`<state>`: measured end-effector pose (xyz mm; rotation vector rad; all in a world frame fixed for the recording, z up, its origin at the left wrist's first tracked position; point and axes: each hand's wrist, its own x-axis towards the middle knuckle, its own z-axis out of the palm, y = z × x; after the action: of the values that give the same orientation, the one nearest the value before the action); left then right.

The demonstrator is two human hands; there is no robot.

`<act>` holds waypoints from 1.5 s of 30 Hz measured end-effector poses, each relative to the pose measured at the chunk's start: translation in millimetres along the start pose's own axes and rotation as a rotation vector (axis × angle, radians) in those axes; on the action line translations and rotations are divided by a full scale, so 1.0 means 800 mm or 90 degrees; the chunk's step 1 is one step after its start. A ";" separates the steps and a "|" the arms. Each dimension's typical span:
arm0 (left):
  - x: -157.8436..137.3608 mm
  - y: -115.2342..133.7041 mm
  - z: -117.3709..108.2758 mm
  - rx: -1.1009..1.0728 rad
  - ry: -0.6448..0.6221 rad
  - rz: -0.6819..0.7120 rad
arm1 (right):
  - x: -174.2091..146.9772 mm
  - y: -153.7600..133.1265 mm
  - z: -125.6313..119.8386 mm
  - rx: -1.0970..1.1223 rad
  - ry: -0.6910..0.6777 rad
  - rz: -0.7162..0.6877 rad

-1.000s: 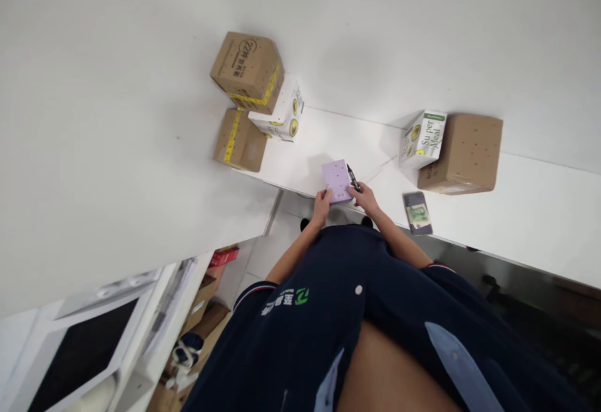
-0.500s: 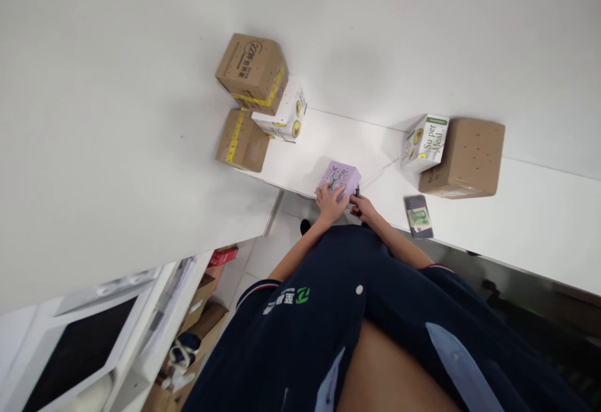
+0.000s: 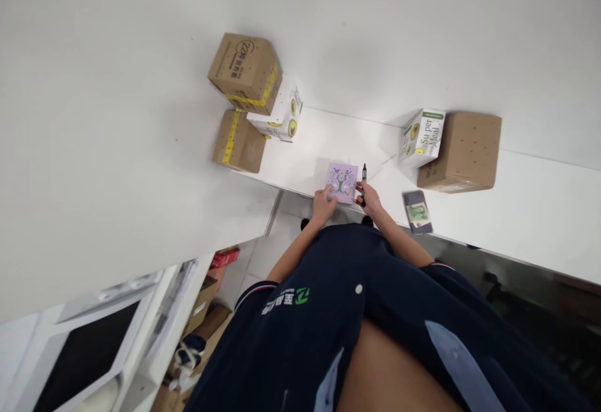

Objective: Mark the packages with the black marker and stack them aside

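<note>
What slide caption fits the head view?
Left hand on a patterned lilac box, right hand holding a black marker, at a white counter.

Your left hand (image 3: 323,208) covers a corner of the box (image 3: 342,180), whose print is too small to read. Your right hand (image 3: 369,198) hides part of the pen (image 3: 364,174). The bottom edge cuts off your shirt (image 3: 291,337) (a white appliance (image 3: 87,352) too), and the table (image 3: 549,211) runs past the right edge.

Left forearm (image 3: 298,248) and right forearm (image 3: 402,236) slanting inward to the near edge of the counter (image 3: 539,205), left grip (image 3: 323,205) partly extended, right grip (image 3: 369,199) curled closed, the two near each other but apart.
</note>
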<state>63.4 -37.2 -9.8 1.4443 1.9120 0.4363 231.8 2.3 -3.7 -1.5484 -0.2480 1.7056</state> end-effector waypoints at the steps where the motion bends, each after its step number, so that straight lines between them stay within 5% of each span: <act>1: -0.001 0.000 0.001 -0.006 -0.003 -0.004 | 0.001 -0.005 -0.001 0.010 -0.007 -0.005; 9: -0.015 0.006 0.013 -0.037 -0.017 -0.003 | 0.004 -0.038 -0.009 -0.059 -0.070 -0.196; 20: -0.012 0.004 0.011 -0.024 -0.040 0.005 | 0.016 -0.051 -0.001 -0.196 -0.099 -0.340; 30: -0.006 0.013 0.009 -0.006 -0.068 0.014 | -0.020 -0.084 0.024 0.016 -0.352 -0.217; 36: -0.017 0.024 0.004 0.053 -0.072 0.020 | -0.005 -0.063 0.034 -0.120 -0.147 -0.330; 45: -0.013 0.025 0.020 0.240 0.005 0.179 | 0.031 -0.014 0.059 -0.331 -0.153 -0.437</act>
<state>90.0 -42.8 -5.0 1.9718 1.8714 0.2121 195.7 42.5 -4.3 -1.3583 -1.2721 1.3073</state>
